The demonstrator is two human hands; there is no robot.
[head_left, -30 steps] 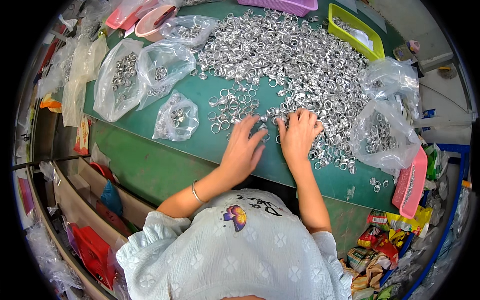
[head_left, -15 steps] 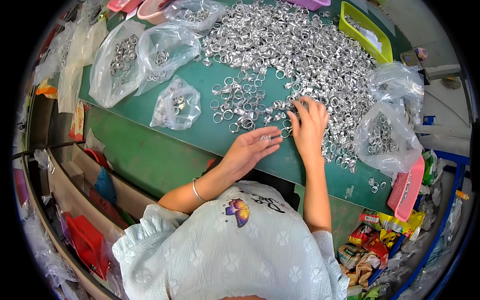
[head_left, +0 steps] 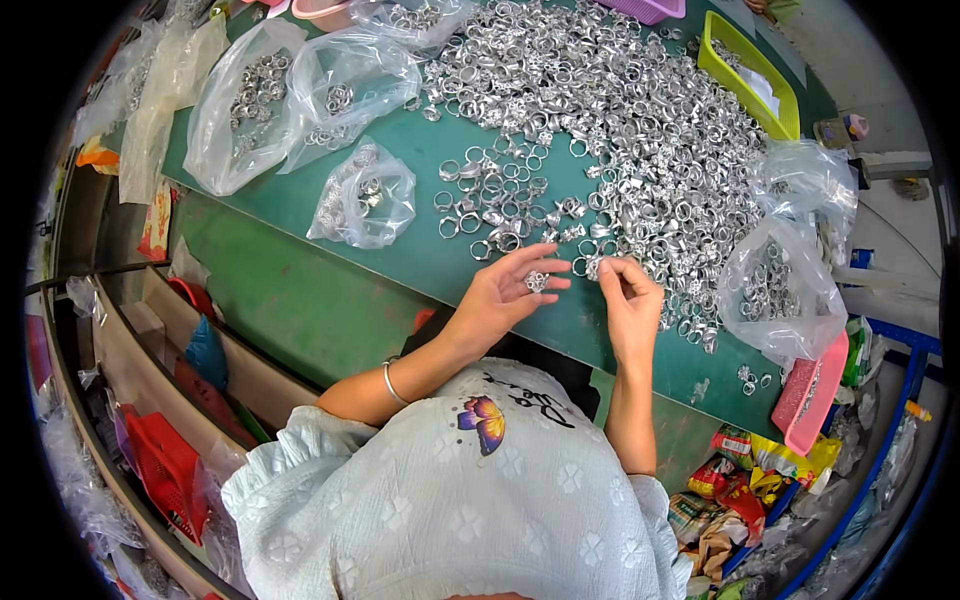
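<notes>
A big heap of small silver metal rings (head_left: 640,130) covers the far part of a green table (head_left: 420,250). My left hand (head_left: 505,295) lies palm up near the table's front, a silver ring (head_left: 538,281) resting on its fingers. My right hand (head_left: 628,300) is just to its right, fingertips pinched on another small silver ring (head_left: 594,268) at the heap's near edge. A thin bangle sits on my left wrist (head_left: 392,382).
Clear plastic bags of rings (head_left: 365,195) (head_left: 250,105) (head_left: 775,290) lie left and right of the heap. A yellow-green tray (head_left: 748,75) stands at the back right, a pink tray (head_left: 812,395) at the right edge. Red baskets (head_left: 160,465) and snack packets (head_left: 745,480) sit below the table.
Both hands drew back from the heap toward me. The left hand turned palm up with a ring on it, and the right hand pinched a ring.
</notes>
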